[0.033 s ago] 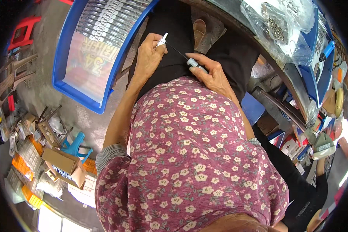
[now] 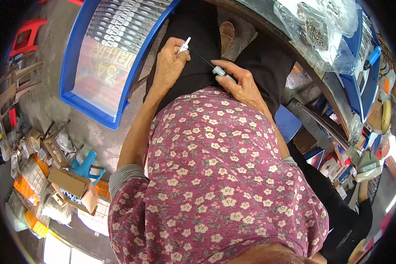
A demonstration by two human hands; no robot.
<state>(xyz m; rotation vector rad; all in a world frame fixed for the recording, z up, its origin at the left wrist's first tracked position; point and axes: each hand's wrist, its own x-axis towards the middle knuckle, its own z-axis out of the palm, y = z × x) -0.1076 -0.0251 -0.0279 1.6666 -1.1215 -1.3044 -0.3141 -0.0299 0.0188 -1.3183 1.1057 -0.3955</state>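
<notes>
My left hand (image 2: 169,66) rests on my lap in black trousers (image 2: 198,26) and pinches a small white plastic piece (image 2: 183,45) between thumb and fingers. My right hand (image 2: 241,83) lies just to its right, closed on a small tool with a pale handle (image 2: 218,71) and a thin dark needle-like tip that points up-left toward the white piece. The tip and the piece are apart. My maroon floral shirt (image 2: 215,176) fills the lower middle of the view.
A large blue tray (image 2: 75,88) with rows of flat packaged items stands on the floor at the left. A workbench with clear bags of metal parts (image 2: 314,26) curves along the upper right. Cardboard boxes (image 2: 68,180) and stools stand at lower left. A person in black (image 2: 339,211) is at lower right.
</notes>
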